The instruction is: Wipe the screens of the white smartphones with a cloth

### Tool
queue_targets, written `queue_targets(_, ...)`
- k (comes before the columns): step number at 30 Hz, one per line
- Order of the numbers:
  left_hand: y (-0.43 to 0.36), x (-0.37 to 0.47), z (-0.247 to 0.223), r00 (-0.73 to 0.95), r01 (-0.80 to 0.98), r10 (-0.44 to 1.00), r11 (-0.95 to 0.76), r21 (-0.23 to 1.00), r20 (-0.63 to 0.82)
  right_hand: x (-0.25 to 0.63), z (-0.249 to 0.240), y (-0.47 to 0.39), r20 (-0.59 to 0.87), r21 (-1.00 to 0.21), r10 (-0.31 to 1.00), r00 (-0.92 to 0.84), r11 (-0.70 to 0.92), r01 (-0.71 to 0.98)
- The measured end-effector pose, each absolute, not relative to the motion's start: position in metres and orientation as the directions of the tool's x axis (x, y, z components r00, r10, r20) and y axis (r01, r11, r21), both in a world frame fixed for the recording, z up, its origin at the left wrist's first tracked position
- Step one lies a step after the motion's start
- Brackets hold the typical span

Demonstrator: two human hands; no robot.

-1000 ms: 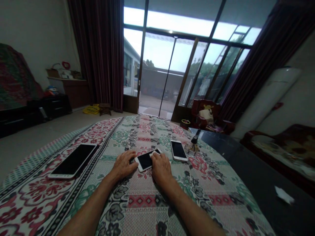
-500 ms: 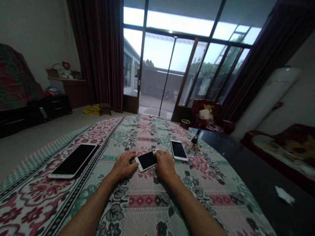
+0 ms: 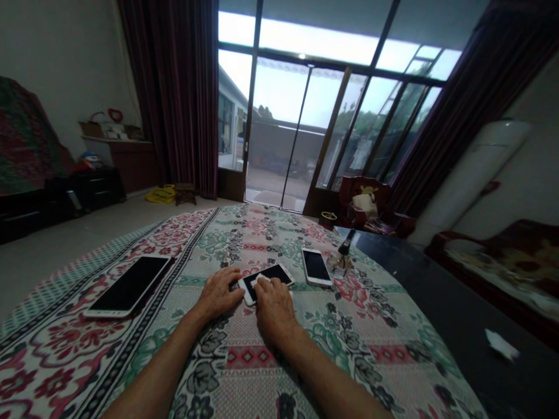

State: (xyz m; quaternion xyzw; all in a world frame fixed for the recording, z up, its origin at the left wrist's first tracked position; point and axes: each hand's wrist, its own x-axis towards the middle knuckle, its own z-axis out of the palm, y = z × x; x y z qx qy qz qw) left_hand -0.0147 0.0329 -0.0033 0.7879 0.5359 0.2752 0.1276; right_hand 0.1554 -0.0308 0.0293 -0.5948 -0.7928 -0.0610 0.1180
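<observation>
At centre left of the frame, the large phone (image 3: 128, 285) lies flat on the cloth (image 3: 253, 390), screen dark, well apart from both hands. Left of centre, the left hand (image 3: 218, 294) rests on the cloth, fingers bent and thumb at the left end of the middle phone (image 3: 278, 272); whether they pinch or merely brace it, I cannot tell. That phone lies in the centre of the frame, slightly askew, its visible screen dark. The change noted is in the right hand (image 3: 277, 311): it has shifted from the phone's right end towards its left end, while the phone appears unmoved. Consequently the right part of the screen is exposed, and contact is now over the left part. The right fingers are bent around a white wad (image 3: 261, 280), pressed against the screen; the phone lies beneath these fingertips and just right of the left fingers. Right of centre, the small phone (image 3: 316, 267) lies flat beside a glass item (image 3: 342, 263), both untouched. At lower right, a white scrap (image 3: 501, 344) lies on a dark surface (image 3: 463, 308).
</observation>
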Motion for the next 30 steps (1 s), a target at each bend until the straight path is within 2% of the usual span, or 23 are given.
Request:
queue_targets(5,0.032,-0.014,0.000,0.288,0.784,0.912,-0.400,0.475,0.292,0.177,0.033,-0.013,0.285,-0.083,0.941,-0.180,0.211,0.974)
queue_targets(11,0.032,-0.014,0.002,0.291,0.775,0.913,-0.399,0.489,0.284,0.196,0.037,-0.003,0.263,-0.048,0.961,-0.084,0.100,0.994)
queue_targets(14,0.032,-0.014,0.001,0.295,0.772,0.913,-0.401,0.493,0.282,0.185,0.035,-0.013,0.262,-0.030,0.960,-0.104,0.116,0.993)
queue_targets(21,0.030,-0.015,0.003,0.300,0.764,0.905,-0.417,0.491,0.302,0.156,0.025,-0.031,0.294,-0.060,0.918,-0.266,0.296,0.953)
queue_targets(30,0.033,-0.015,-0.001,0.298,0.758,0.900,-0.425,0.495,0.317,0.192,0.037,-0.007,0.271,-0.055,0.956,-0.113,0.133,0.990)
